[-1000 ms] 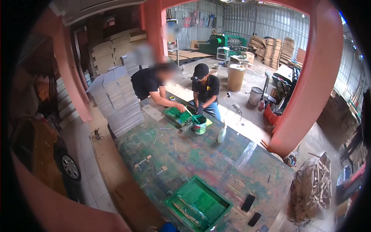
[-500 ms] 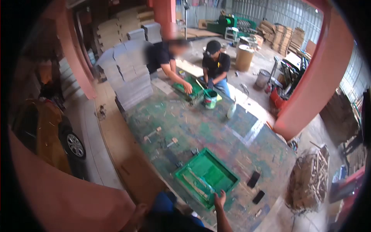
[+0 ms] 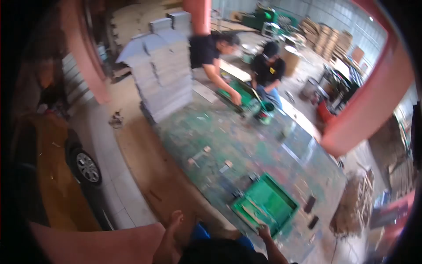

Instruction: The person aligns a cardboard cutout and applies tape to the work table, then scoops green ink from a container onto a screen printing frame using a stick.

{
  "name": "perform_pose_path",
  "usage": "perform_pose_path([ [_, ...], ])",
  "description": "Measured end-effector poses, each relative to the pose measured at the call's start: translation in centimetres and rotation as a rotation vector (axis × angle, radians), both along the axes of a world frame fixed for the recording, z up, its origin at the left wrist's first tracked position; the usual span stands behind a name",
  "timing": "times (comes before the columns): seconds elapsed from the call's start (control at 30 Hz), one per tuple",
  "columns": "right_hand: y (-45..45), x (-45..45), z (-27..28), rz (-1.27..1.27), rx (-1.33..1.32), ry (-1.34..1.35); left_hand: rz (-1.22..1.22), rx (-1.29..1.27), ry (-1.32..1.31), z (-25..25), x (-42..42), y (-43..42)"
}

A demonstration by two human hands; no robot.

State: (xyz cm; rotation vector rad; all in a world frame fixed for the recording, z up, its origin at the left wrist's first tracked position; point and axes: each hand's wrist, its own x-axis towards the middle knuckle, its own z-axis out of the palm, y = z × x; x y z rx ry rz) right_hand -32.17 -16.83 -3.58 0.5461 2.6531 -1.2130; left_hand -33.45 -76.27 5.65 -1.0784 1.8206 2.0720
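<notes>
A shallow green tray-like frame [image 3: 281, 193] lies on the paint-stained table in front of me. Pale strips [image 3: 252, 215] rest along its near left side. My right hand [image 3: 263, 231] is at the tray's near edge, by the end of the strips, with its fingers drawn together. Blur hides whether it grips the rim or a strip. Over the brown floor left of the table, my left hand [image 3: 176, 218] is raised with loose fingers and nothing visible in it.
Two dark phone-like slabs [image 3: 310, 204] lie right of the tray. Across the table [image 3: 211, 141], a co-worker [image 3: 206, 57] reaches into another green tray, and a second person [image 3: 267, 70] sits nearby. A paint bucket [image 3: 266, 113] and tall grey stacks [image 3: 162, 75] stand there too.
My view has shifted, so the table sits farther right. My left hand has come up into clear sight. My right hand's fingers, spread before, are now closer together at the tray's edge.
</notes>
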Motion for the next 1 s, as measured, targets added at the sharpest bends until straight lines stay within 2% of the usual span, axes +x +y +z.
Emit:
perform_pose_path([
  [0.03,-0.2,-1.3,0.9,0.174,-0.055,-0.248,0.013,0.011,0.021,-1.2,0.0,-1.8],
  [0.1,-4.8,-5.0,6.7,0.029,-0.257,-0.500,-0.067,-0.291,0.233,-4.0,0.8,-4.6],
  [0.13,-7.2,-6.8,8.8,0.048,-0.290,-0.493,-0.124,-0.447,0.324,-4.4,0.7,-6.1],
  [0.2,-11.6,-10.1,11.7,0.069,-0.359,-0.487,-0.228,-0.589,0.365,-4.4,-0.1,-8.9],
  [0.27,-15.9,-13.0,12.7,0.115,-0.342,-0.446,-0.234,-0.578,0.296,-3.0,-1.8,-10.6],
  [0.33,-18.8,-15.4,13.1,0.205,-0.356,-0.379,-0.131,-0.408,0.122,1.7,-4.4,-10.9],
  [0.43,-23.2,-18.3,13.9,0.149,-0.434,-0.351,0.014,-0.181,0.078,4.8,-8.3,-12.9],
  [0.53,-25.1,-20.7,12.6,0.172,-0.660,-0.374,0.122,-0.106,0.078,5.8,-11.3,-16.1],
  [0.6,-25.7,-22.1,12.6,0.203,-0.630,-0.320,0.288,0.031,0.081,10.3,-13.2,-17.0],
  [0.67,-25.4,-23.0,12.4,0.205,-0.684,-0.289,0.244,0.019,0.044,17.2,-15.9,-18.2],
  [0.73,-24.4,-22.7,12.2,0.128,-0.681,-0.295,0.137,-0.144,-0.023,15.2,-18.3,-23.7],
  [0.8,-24.2,-22.8,10.9,0.047,-0.690,-0.284,0.216,-0.225,0.155,15.0,-22.4,-28.7],
  [0.9,-20.7,-22.1,-0.7,0.311,-0.496,-0.142,0.247,-0.177,0.266,23.2,-29.3,-34.6],
  [0.93,-22.2,-22.8,3.0,0.111,-0.574,-0.255,0.287,-0.143,0.301,25.4,-32.3,-37.0],
  [1.0,-24.8,-24.9,5.8,-0.059,-0.605,-0.327,0.295,-0.227,0.362,29.7,-38.7,-41.7],
])
